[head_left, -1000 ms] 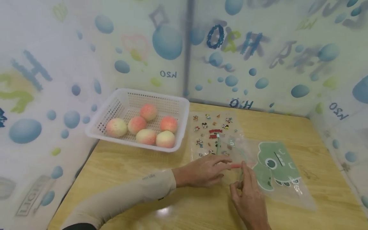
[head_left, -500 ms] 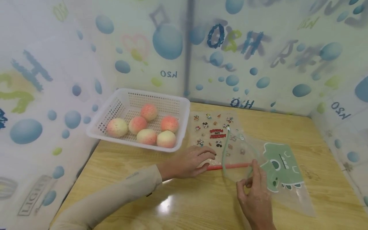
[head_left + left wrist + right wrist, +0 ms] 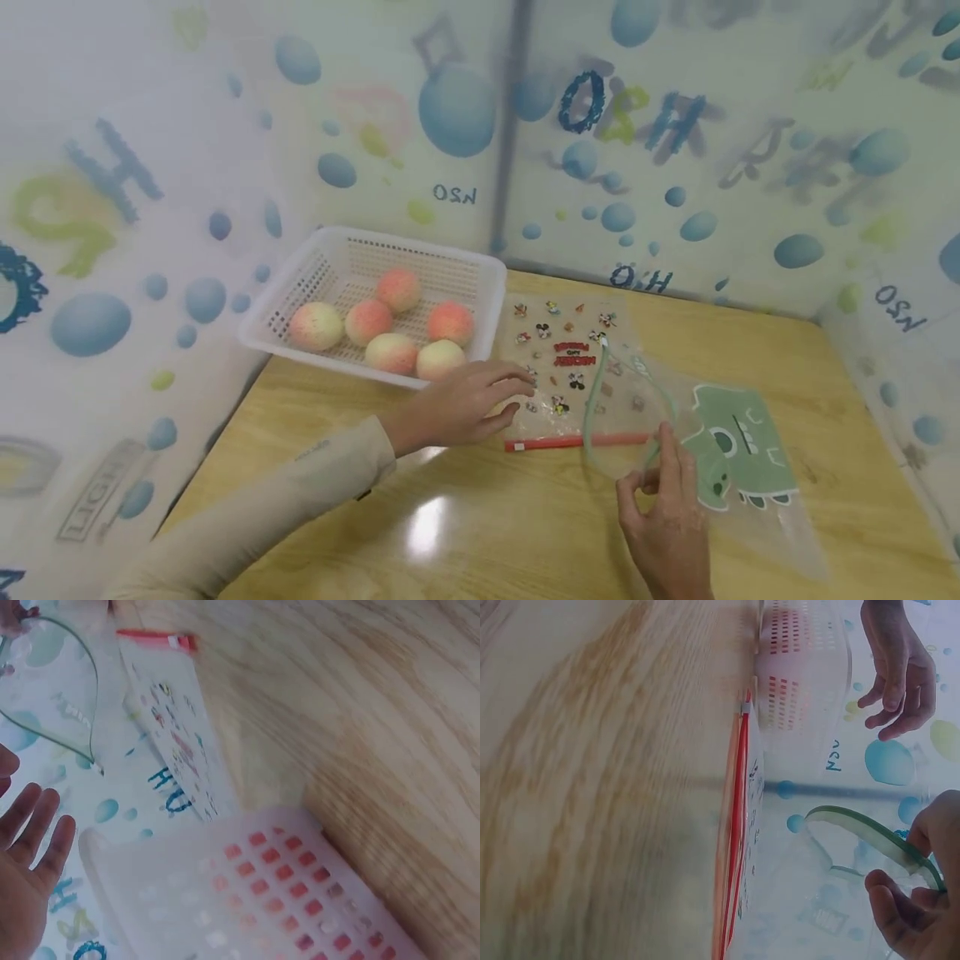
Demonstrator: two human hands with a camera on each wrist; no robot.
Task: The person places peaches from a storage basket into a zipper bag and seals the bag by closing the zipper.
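Observation:
My right hand [image 3: 667, 508] pinches the green zip edge of a clear slider bag [image 3: 746, 442] printed with a green dinosaur. The bag's mouth gapes in a loop, best seen in the right wrist view, where the green rim [image 3: 862, 821] is held between thumb and fingers. Holding nothing, my left hand [image 3: 468, 404] is over the near right corner of the white basket [image 3: 258, 329], fingers loosely bent. Several pink and yellow peaches [image 3: 317, 326] lie in that basket. Flat beneath the dinosaur bag's loop is a second clear bag [image 3: 536, 417] with cartoon prints and a red zip.
Everything stands on a wooden table [image 3: 487, 533]. Printed curtain-like walls [image 3: 405, 158] with blue bubbles close in the back and both sides. The basket sits at the back left, right beside the cartoon-print bag.
My left hand has moved left, from the bags to the basket's corner, uncovering the red zip. My right hand has shifted slightly right with the green-edged bag, whose mouth now shows as a wide loop.

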